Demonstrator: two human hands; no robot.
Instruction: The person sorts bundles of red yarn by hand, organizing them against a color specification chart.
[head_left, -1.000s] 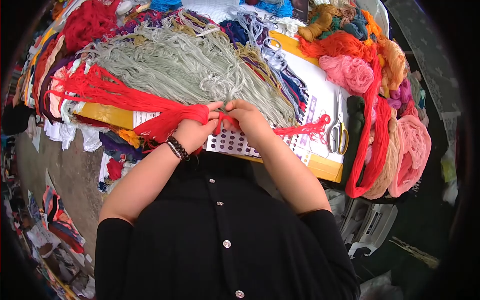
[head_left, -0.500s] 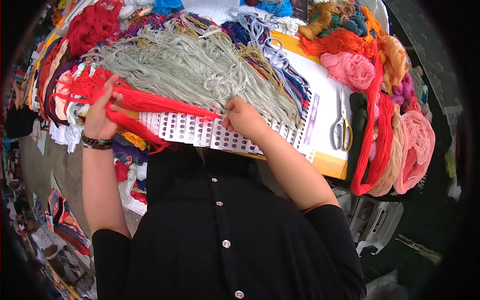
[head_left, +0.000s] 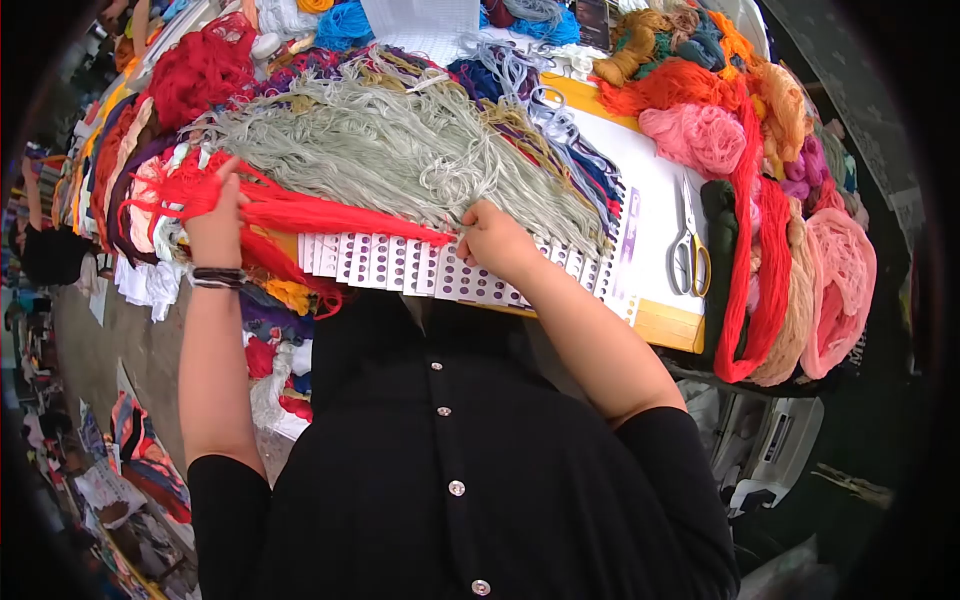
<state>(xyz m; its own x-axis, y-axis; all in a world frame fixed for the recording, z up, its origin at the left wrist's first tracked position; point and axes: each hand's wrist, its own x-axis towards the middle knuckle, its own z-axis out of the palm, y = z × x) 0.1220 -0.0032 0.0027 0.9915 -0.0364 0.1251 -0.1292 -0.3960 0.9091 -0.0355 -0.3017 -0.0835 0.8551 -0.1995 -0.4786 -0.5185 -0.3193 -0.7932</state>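
A bundle of red embroidery thread [head_left: 330, 216] stretches between my two hands, over the front edge of grey-green skeins. At its left part my left hand [head_left: 214, 228] is closed around the strands, the fingers partly covered by loose red threads. My right hand [head_left: 494, 240] pinches the narrow right tip of the bundle, thumb and forefinger together. Beneath it lie white cards with punched holes [head_left: 400, 262]. Grey-green thread [head_left: 360, 140] is spread in a thick fan over these cards, its ends reaching the holes on the right.
Scissors [head_left: 688, 250] lie on a white board [head_left: 645, 190] to the right. Skeins in orange, pink [head_left: 838, 290], tan and dark green hang over the right edge. A crimson heap [head_left: 203, 65] sits at the back left, near a printed sheet [head_left: 420, 25].
My left hand has turned and closed further on the red thread, shifting slightly right. My right hand stays at the tip, a little lower and to the right. The view has shifted slightly.
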